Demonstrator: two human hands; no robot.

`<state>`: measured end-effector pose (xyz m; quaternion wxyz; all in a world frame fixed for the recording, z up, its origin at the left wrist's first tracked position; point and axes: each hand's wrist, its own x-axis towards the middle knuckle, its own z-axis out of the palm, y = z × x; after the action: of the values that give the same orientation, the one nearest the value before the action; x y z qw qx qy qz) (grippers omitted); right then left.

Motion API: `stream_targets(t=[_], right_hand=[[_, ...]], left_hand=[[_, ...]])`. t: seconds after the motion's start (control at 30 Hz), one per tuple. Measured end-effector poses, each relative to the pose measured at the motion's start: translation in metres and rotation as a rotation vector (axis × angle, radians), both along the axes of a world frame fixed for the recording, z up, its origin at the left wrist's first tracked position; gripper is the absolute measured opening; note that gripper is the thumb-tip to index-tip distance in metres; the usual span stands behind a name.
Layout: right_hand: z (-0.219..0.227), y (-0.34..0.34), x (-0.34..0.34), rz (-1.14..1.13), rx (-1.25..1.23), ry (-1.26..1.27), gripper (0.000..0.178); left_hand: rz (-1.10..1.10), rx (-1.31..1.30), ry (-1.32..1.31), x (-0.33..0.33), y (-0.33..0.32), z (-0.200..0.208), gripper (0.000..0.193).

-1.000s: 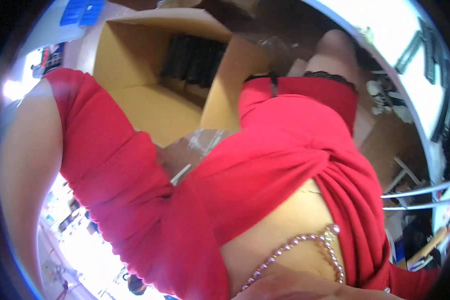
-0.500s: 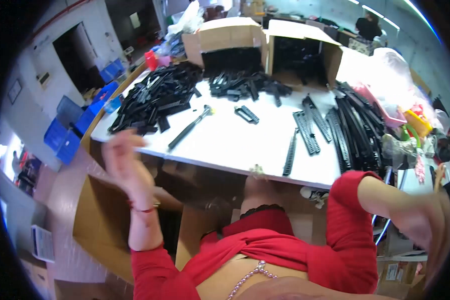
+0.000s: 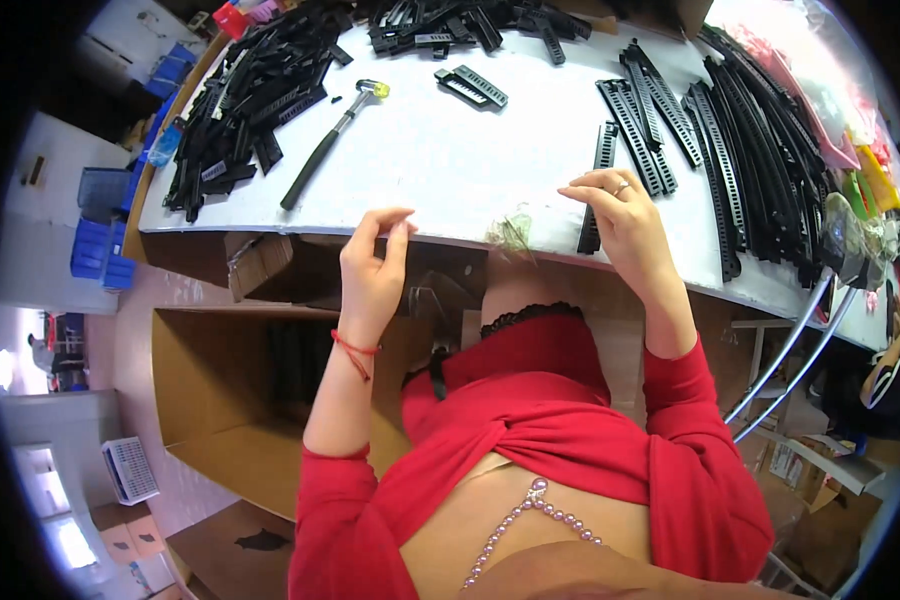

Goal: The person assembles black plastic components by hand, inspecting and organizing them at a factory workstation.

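Note:
My left hand [image 3: 375, 262] hangs at the table's front edge, its thumb and forefinger apart and nothing between them. My right hand [image 3: 618, 215] is over a narrow black slotted strip [image 3: 605, 150], which passes beneath it; the fingers reach leftward, loosely bent, and I see nothing held. Just right of that hand lie several longer black slotted strips [image 3: 638, 135]. Between the hands, a small tangle of pale greenish threads [image 3: 513, 234] rests on the front edge. Beyond my left hand lies a hammer [image 3: 332, 147] with a dark handle and a yellow tip.
Short black slotted pieces [image 3: 472, 88] lie mid-table. A heap of black plastic parts [image 3: 260, 110] covers the left, and a stack of long black strips [image 3: 770, 170] the right. An open cardboard box [image 3: 210, 440] stands below the table at left. Metal tubes [image 3: 785, 350] rise at right.
Both hands have come inward: the left from beside the table's left front, the right from far out at the right to the narrow strip. The view has tilted down.

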<state>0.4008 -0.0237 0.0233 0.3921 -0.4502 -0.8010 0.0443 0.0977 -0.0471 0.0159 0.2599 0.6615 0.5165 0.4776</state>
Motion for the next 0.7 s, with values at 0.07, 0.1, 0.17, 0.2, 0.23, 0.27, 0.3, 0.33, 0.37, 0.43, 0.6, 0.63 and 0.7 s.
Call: stream_targets(t=[0.07,0.1,0.17,0.2,0.23,0.27,0.3,0.33,0.37,0.43,0.6,0.63,0.7], right_hand=[[-0.001,0.0,0.012,-0.023,0.026,-0.053,0.031],[0.0,-0.001,0.019,-0.048,0.007,-0.121,0.033],[-0.003,-0.001,0.028,-0.078,-0.018,-0.183,0.034],[-0.008,-0.002,0.032,-0.076,-0.026,-0.239,0.035],[-0.01,-0.002,0.035,-0.068,-0.033,-0.293,0.036],[-0.008,-0.002,0.035,-0.074,-0.044,-0.294,0.036],[-0.004,-0.003,0.032,-0.027,-0.066,-0.327,0.037],[0.0,-0.004,0.029,0.019,-0.091,-0.361,0.038],[0.001,-0.006,0.029,-0.001,-0.115,-0.363,0.038],[0.002,-0.004,0.031,0.068,-0.125,-0.387,0.04],[-0.006,0.007,0.037,0.116,-0.062,-0.41,0.034],[-0.005,0.009,0.036,0.133,-0.026,-0.403,0.034],[-0.004,0.011,0.027,0.171,0.01,-0.387,0.033]], left_hand=[[-0.006,0.007,0.083,0.013,0.022,0.007,0.017],[-0.047,0.06,0.162,0.019,0.036,0.009,0.02],[-0.107,0.17,0.355,0.031,0.07,0.014,0.028],[-0.128,0.226,0.463,0.039,0.089,0.014,0.032],[-0.16,0.329,0.531,0.046,0.11,0.013,0.036],[-0.195,0.434,0.594,0.054,0.132,0.01,0.041],[-0.211,0.424,0.588,0.06,0.155,0.006,0.041],[-0.228,0.52,0.713,0.064,0.176,0.002,0.043],[-0.255,0.618,0.833,0.069,0.194,-0.004,0.045],[-0.288,0.616,1.04,0.072,0.221,-0.01,0.046],[-0.505,0.561,1.184,0.076,0.247,0.006,0.029],[-0.507,0.551,1.187,0.076,0.245,0.01,0.029],[-0.439,0.554,1.146,0.072,0.237,0.016,0.024]])
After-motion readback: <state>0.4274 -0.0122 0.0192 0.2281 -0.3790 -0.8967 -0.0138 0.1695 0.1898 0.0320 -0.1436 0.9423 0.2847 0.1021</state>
